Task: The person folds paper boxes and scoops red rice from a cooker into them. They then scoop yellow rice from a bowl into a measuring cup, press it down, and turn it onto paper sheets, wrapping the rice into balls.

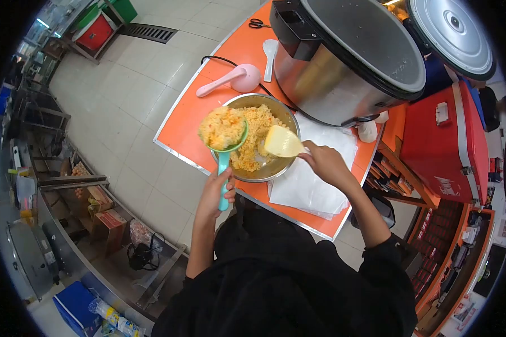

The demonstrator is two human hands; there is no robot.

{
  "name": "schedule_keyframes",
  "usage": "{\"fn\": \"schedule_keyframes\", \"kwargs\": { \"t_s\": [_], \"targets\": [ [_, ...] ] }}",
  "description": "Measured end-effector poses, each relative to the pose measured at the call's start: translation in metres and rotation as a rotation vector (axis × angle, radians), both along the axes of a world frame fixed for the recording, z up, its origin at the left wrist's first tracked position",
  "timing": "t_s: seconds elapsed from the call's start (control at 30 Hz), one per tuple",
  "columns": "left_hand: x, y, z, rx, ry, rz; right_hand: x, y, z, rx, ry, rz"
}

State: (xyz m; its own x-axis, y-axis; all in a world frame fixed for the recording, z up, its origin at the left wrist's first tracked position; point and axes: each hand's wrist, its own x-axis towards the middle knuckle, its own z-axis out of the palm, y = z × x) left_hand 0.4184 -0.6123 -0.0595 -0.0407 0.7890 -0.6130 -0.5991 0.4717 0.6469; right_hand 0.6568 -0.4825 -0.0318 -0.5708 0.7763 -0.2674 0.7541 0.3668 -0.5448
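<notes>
My left hand (213, 194) is closed around the turquoise handle of a green-rimmed scoop (224, 168). Fried-looking yellow rice (222, 128) is heaped in the scoop, above the left side of a steel bowl (291, 115). My right hand (324, 163) grips a pale yellow rice paddle (283, 142), its broad blade over the bowl's right part. More orange-flecked rice (258, 121) lies in the bowl, with some bare metal showing near the bottom. Beside the bowl, a stack of white plastic sheets or bags (315, 180) lies partly under my right hand.
On the orange table (180, 121) are a pink scoop (244, 77), a white paddle (270, 56), black scissors (257, 23) and a black cable. A large steel cooker (331, 78) stands open at the back, its lid (452, 28) raised. A red cooler (441, 146) is at right.
</notes>
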Motion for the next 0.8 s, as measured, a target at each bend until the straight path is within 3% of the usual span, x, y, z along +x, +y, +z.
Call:
{"fn": "schedule_keyframes", "kwargs": {
  "t_s": [0.03,0.2,0.3,0.53,0.67,0.73,0.8],
  "targets": [
    [0.004,0.001,-0.003,-0.032,0.010,0.001,0.001,-0.001,0.012,-0.012,-0.123,-0.107],
    [0.025,0.011,-0.014,-0.047,0.110,-0.042,-0.034,-0.008,0.023,-0.040,0.365,-0.227],
    [0.035,0.018,-0.014,-0.048,0.121,-0.070,-0.065,-0.003,0.008,0.165,0.069,-0.134],
    [0.035,0.026,-0.021,-0.148,0.006,-0.108,-0.052,-0.021,-0.023,0.005,-0.036,-0.229],
    [0.043,0.021,-0.037,-0.162,-0.008,-0.040,-0.046,-0.013,-0.031,-0.079,-0.015,-0.175],
    [0.045,0.021,-0.037,-0.150,0.010,-0.023,-0.040,-0.003,-0.028,-0.067,0.166,-0.101],
    [0.045,0.021,-0.036,-0.151,0.023,0.009,-0.035,0.018,-0.027,-0.157,0.248,-0.206]
  ]
}}
